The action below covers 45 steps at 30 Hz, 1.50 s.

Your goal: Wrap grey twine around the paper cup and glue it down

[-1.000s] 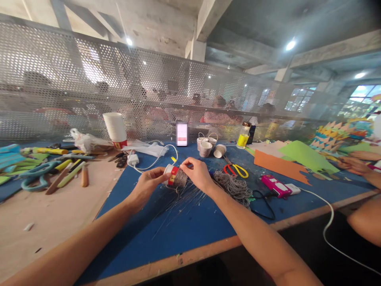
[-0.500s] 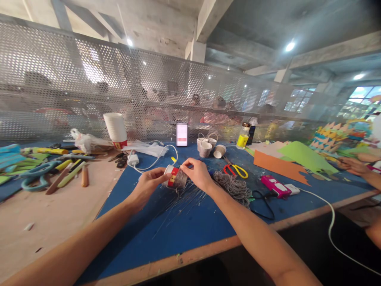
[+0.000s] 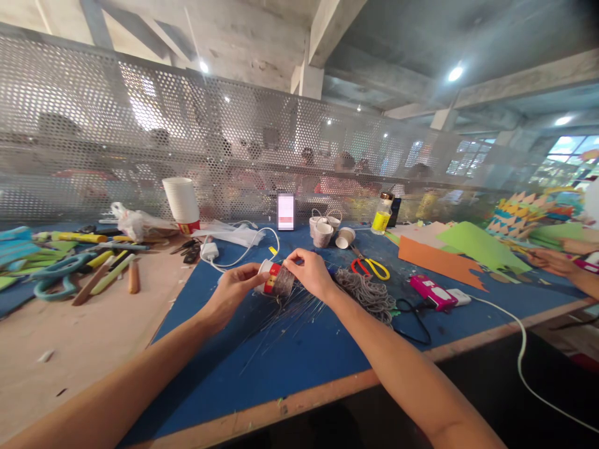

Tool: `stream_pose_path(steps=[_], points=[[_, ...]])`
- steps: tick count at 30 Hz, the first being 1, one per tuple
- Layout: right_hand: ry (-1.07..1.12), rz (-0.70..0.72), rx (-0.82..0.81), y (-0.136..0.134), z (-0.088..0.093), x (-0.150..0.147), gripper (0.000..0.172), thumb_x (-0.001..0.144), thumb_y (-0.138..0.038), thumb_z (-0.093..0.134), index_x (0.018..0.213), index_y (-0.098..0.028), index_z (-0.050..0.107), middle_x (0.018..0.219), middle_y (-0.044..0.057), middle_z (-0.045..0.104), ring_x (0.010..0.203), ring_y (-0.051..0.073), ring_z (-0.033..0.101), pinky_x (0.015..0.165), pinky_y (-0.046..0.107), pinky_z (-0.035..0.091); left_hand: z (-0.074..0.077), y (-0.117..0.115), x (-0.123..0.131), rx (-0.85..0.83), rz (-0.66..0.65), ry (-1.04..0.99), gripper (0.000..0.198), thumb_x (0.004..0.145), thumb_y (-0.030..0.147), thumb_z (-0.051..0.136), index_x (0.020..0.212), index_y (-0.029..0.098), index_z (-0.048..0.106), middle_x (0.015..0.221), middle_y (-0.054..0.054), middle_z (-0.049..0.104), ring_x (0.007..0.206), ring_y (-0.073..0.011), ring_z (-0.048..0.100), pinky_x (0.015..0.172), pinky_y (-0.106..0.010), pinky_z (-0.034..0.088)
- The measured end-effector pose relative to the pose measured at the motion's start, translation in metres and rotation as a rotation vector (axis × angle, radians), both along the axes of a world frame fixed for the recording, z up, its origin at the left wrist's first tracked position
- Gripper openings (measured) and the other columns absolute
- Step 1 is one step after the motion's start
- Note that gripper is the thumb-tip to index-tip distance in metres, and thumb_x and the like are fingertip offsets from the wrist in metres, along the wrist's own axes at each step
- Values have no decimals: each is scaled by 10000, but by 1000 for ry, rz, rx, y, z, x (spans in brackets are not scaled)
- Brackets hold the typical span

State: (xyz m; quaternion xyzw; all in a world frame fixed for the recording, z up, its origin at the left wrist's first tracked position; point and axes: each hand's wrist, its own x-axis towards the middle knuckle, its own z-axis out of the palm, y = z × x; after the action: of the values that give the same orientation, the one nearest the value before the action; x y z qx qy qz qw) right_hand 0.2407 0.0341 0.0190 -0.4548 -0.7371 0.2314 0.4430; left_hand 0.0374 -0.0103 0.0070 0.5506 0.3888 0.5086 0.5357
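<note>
A paper cup [image 3: 276,279] with a red band lies on its side between my hands, partly wrapped in grey string. My left hand [image 3: 231,292] grips its rim end. The fingers of my right hand [image 3: 309,273] are closed on the wrapped end, pinching the string against it. A loose heap of grey string [image 3: 367,292] lies just right of my right wrist. Thin strands fan out over the blue mat [image 3: 299,349] under the cup.
Yellow-handled scissors [image 3: 372,267], several wrapped cups [image 3: 324,232], a phone [image 3: 286,211], a yellow bottle [image 3: 382,215], a white cup stack [image 3: 181,202] and charger cable [image 3: 234,252] lie behind. Tools cover the left [image 3: 84,268]. Coloured paper [image 3: 449,249] and another person's hand [image 3: 555,262] sit right.
My hands and the cup have barely shifted. The other person's forearm at the lower right has moved out of view.
</note>
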Motion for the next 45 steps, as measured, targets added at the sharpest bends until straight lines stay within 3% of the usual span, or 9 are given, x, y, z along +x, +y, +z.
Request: stream_pose_path(steps=[27,37,45], points=[[33,16,-33,1,-2,1,163,875,-322,661,773,-202,703,796,5,750,774,175,690,788,278,526,5,-3,2,9,7,7,238,772,399,851,878,186,830,835,-76,801,713,-202,687,754,-324,508],[125,66,-42,3,-1,4,303,1019,-455,530,980,-215,711,1018,56,793,961,199,748,892,301,545,4,-3,-1,59,2,5,243,815,401,828,919,182,826,891,-84,806,784,-214,697,819,-339,513],[-116,44,-91,-9,2,4,465,912,-615,667,1167,-226,673,1192,89,744,944,225,726,839,333,534,1,5,-6,56,47,-68,260,811,396,843,964,187,820,921,-78,805,835,-202,698,830,-312,510]])
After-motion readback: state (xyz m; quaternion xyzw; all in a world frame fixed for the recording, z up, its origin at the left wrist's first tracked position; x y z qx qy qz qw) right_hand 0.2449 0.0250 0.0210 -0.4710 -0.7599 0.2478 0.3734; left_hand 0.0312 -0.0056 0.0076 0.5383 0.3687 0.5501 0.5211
